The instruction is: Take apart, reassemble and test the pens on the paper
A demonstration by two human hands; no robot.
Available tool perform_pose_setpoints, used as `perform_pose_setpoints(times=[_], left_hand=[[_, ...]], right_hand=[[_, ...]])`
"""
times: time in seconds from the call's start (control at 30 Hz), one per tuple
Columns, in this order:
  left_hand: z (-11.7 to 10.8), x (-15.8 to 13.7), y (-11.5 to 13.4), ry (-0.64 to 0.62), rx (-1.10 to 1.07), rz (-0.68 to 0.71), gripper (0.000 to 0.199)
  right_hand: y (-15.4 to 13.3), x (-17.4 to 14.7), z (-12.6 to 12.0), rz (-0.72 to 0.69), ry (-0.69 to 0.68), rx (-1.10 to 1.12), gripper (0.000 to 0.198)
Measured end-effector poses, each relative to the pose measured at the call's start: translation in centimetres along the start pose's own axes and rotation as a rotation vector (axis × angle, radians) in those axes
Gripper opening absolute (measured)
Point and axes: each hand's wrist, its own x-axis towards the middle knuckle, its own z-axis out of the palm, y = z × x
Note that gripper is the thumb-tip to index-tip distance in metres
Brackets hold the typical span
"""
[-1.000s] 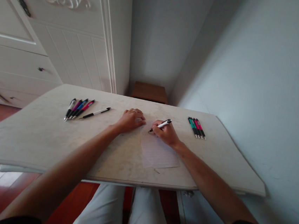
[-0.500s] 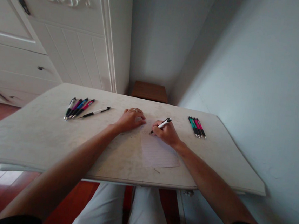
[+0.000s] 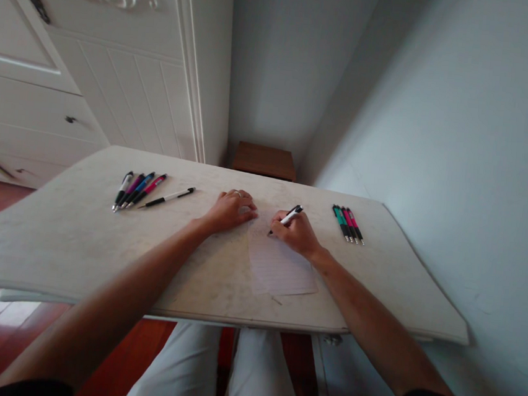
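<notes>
- Clamped between the fingers and thumb of the right hand (image 3: 295, 231) is a white and black pen (image 3: 291, 215), tilted, its tip down at the upper part of the paper (image 3: 280, 271).
- Palm down, the left hand (image 3: 231, 211) lies loosely extended on the table (image 3: 92, 237), its fingertips by the paper's top left corner.
- Left of that hand, a loose pen (image 3: 170, 198) lies apart from a bunch of four pens (image 3: 139, 191).
- On the right side, two green pens (image 3: 340, 223) lie beside two pink pens (image 3: 353, 225).
</notes>
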Motion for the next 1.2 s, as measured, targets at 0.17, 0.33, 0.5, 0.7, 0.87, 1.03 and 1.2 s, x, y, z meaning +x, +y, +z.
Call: perform_pose_setpoints(times=[0.17,0.33,0.5,0.7,0.87,1.03,1.2], left_hand=[[0.0,0.0,0.0,-0.007,0.003,-0.005,0.028],[-0.1,0.0,0.1,-0.006,0.001,0.006,0.028],[-0.1,0.0,0.1,-0.016,0.004,0.015,0.028],[-0.1,0.0,-0.1,-0.029,0.008,0.006,0.028],[-0.2,0.0,-0.1,-0.032,0.01,0.012,0.027],[-0.2,0.0,-0.2,-0.038,0.006,0.009,0.028],[-0.2,0.0,-0.6,-0.034,-0.01,0.033,0.028]], right_hand=[[0.3,-0.1,0.4,0.034,-0.009,0.084,0.019],[0.5,0.0,0.7,0.079,0.017,0.254,0.024],[0.8,0.2,0.4,0.121,0.133,0.277,0.029],[1.3,0.7,0.2,0.175,0.242,0.39,0.046],[2.0,1.5,-0.2,0.26,0.305,0.505,0.054],[2.8,1.9,-0.5,0.265,0.42,0.608,0.044],[2.7,1.7,-0.5,0.348,0.421,0.819,0.066]])
